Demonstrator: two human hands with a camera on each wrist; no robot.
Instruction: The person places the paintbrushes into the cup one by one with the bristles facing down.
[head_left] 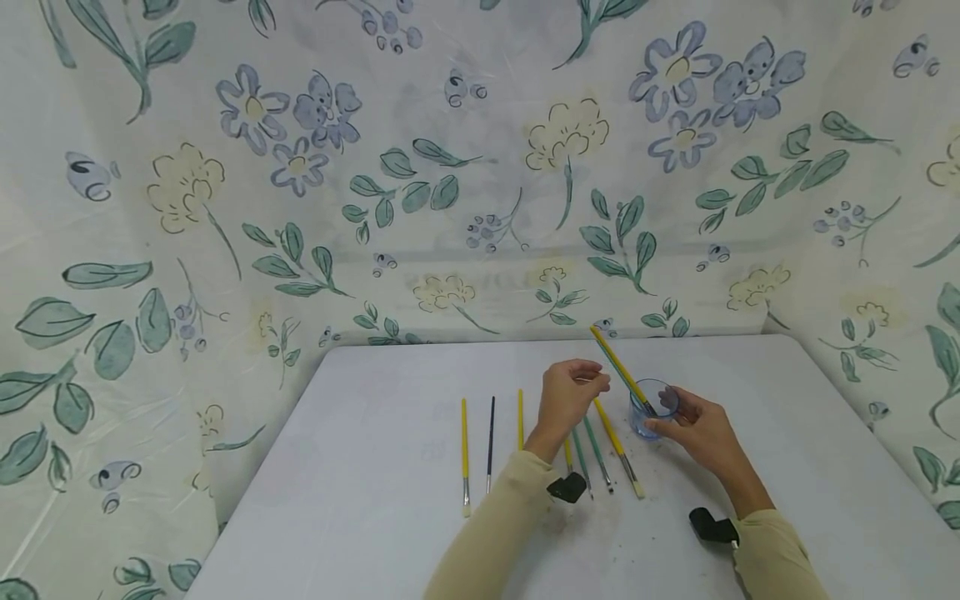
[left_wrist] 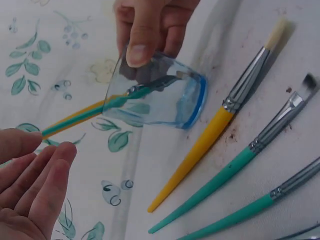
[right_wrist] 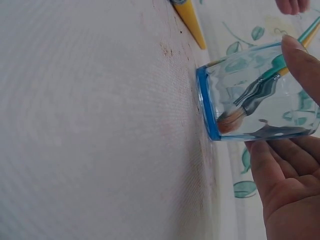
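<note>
My right hand (head_left: 705, 429) grips a clear cup (left_wrist: 165, 107) with a blue base, thumb on one side and fingers on the other. Two paintbrushes lean inside it, bristles down: one with a yellow handle (head_left: 619, 360) and one with a green handle (left_wrist: 75, 119). Reddish-brown bristles (right_wrist: 231, 122) reach the cup's bottom in the right wrist view. Beside the leaning handles is my left hand (head_left: 567, 400), its fingers loosely bent and holding nothing. In the right wrist view its fingertips (right_wrist: 294, 5) show apart from the handles.
On the white table (head_left: 360, 467) several paintbrushes lie in a row, among them a yellow one (head_left: 465, 442), a dark one (head_left: 491, 442), a green one (left_wrist: 210, 195) and another yellow one (left_wrist: 200, 145) near the cup. Floral cloth (head_left: 480, 183) hangs behind the table.
</note>
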